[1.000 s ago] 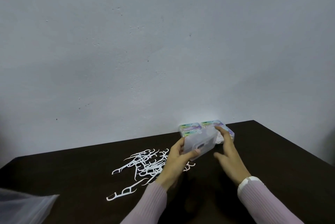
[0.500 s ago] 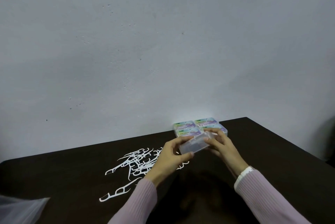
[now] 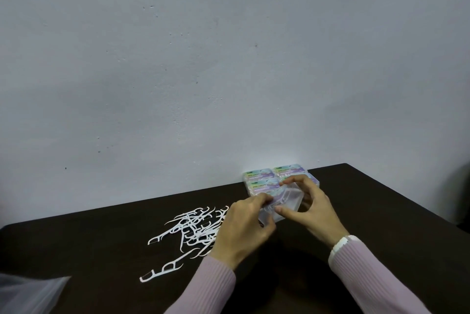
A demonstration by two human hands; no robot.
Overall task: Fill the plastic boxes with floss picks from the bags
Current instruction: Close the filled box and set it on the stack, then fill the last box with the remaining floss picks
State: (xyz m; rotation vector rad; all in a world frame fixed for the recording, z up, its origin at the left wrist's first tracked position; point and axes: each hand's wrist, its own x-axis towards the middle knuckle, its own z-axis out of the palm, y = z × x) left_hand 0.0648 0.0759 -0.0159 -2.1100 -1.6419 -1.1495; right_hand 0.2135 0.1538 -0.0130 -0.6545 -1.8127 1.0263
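A small clear plastic box [image 3: 286,201] is held just above the dark table [image 3: 101,250] between both hands. My left hand [image 3: 244,227] grips its left end with curled fingers. My right hand [image 3: 309,208] pinches its right side, thumb in front and fingers over the top. A loose heap of white floss picks [image 3: 195,227] lies on the table left of my left hand, with one single pick [image 3: 161,271] nearer the front. Whether the held box is open I cannot tell.
Several closed plastic boxes with colourful labels [image 3: 264,178] stand together at the table's back edge against the grey wall, right behind the held box. A clear plastic bag [image 3: 30,293] lies at the front left corner.
The box has come down from a tilted position in my left hand alone. My right hand has closed onto its right side, so both hands now hold it low over the table.
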